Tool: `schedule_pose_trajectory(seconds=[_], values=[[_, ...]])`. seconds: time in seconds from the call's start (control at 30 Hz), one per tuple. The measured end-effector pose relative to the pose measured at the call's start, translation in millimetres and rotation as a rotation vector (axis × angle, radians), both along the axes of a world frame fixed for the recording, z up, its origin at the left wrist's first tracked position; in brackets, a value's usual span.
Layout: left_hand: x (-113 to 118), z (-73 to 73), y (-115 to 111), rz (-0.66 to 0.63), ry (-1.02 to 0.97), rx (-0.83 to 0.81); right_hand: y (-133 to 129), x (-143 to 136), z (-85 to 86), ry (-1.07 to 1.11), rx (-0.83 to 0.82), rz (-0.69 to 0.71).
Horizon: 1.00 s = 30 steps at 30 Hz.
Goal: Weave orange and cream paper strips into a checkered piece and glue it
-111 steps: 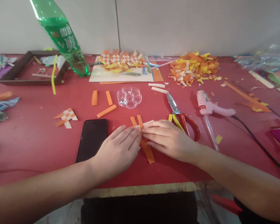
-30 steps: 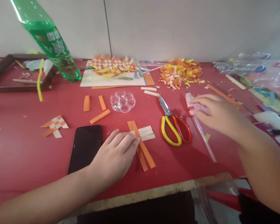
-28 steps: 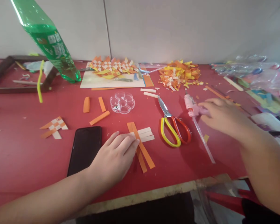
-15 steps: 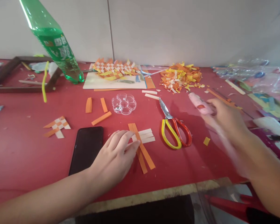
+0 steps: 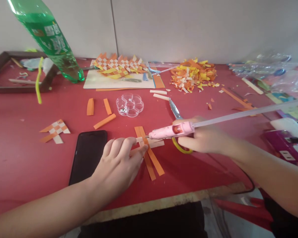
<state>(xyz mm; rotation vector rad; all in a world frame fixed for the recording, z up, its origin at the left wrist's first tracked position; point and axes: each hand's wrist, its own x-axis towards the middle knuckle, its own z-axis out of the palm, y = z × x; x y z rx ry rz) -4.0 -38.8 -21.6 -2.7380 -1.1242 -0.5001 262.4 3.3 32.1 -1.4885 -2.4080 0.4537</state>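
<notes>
My left hand [image 5: 120,158] presses its fingertips on crossed paper strips, thumb and fingers together. The orange strips [image 5: 154,162] run lengthwise and cross white strips [image 5: 157,144] that stick out to the right. My right hand [image 5: 201,135] is wrapped round a pink glue gun [image 5: 172,130], whose metal tip points left and meets the strips beside my left fingertips. A long glue stick [image 5: 240,115] reaches out of its rear. Under my right hand lie scissors [image 5: 175,109] with a yellow handle loop, partly hidden.
A black phone [image 5: 89,157] lies left of my left hand. Further back are a clear flower-shaped tray [image 5: 130,105], loose orange strips [image 5: 104,121], a woven paper fish [image 5: 56,131], a green bottle [image 5: 57,46] and a pile of paper scraps [image 5: 192,76].
My right hand has brought the glue gun left from the right side to the strips, over the scissors. My left hand stays on the strips. The view has shifted slightly.
</notes>
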Motion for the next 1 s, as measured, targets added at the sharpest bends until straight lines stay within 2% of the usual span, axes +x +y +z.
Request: schedule_pose_trajectory(seconds=[0.1,0.17,0.33,0.5,0.73,1.0], values=[[0.8,-0.3,-0.4,0.019,0.017,-0.005,1.8,-8.8,2.7,0.059,-0.257,0.044],[1.2,-0.3,-0.7,0.025,0.01,-0.003,1.9,-10.2,4.5,0.045,-0.281,0.023],[1.4,-2.0,-0.7,0.02,-0.032,-0.005,2.6,-9.2,6.7,-0.01,-0.251,-0.053],[1.2,-3.4,2.0,-0.009,-0.079,-0.059,4.4,-8.2,6.9,0.017,-0.282,0.057],[-0.2,-2.0,3.4,-0.045,-0.064,-0.117,7.1,-9.2,10.7,-0.004,-0.283,0.075],[0.8,-2.8,3.8,-0.043,-0.067,-0.071,15.8,-18.2,25.4,-0.194,-0.123,0.132]])
